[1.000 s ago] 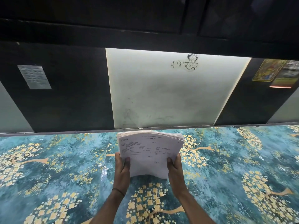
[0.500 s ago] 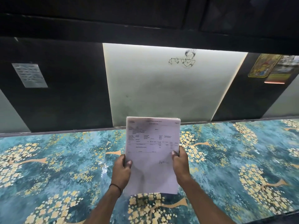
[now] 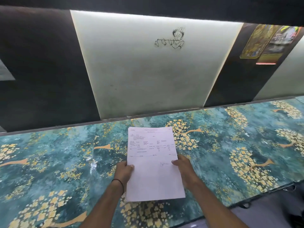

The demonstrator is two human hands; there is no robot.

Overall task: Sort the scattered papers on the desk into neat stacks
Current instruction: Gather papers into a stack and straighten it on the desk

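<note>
A squared-up stack of white printed papers (image 3: 153, 163) lies flat over the desk's teal floral surface (image 3: 230, 145), its long side running away from me. My left hand (image 3: 123, 171) grips the stack's left edge, thumb on top. On the opposite edge, my right hand (image 3: 184, 168) holds it the same way, thumb on the top sheet beside a signature. The top sheet is a printed form. I cannot tell whether the stack rests on the desk or hovers just above it.
A pale wall panel with a small line drawing (image 3: 171, 38) rises behind the desk, flanked by dark panels. Colourful posters (image 3: 264, 43) hang at the upper right. The desk's front edge (image 3: 263, 195) runs along the lower right.
The stack went from standing tilted on its edge to lying flat, lower and closer to me. Both hands kept their hold on its sides. The camera view also shifted downward.
</note>
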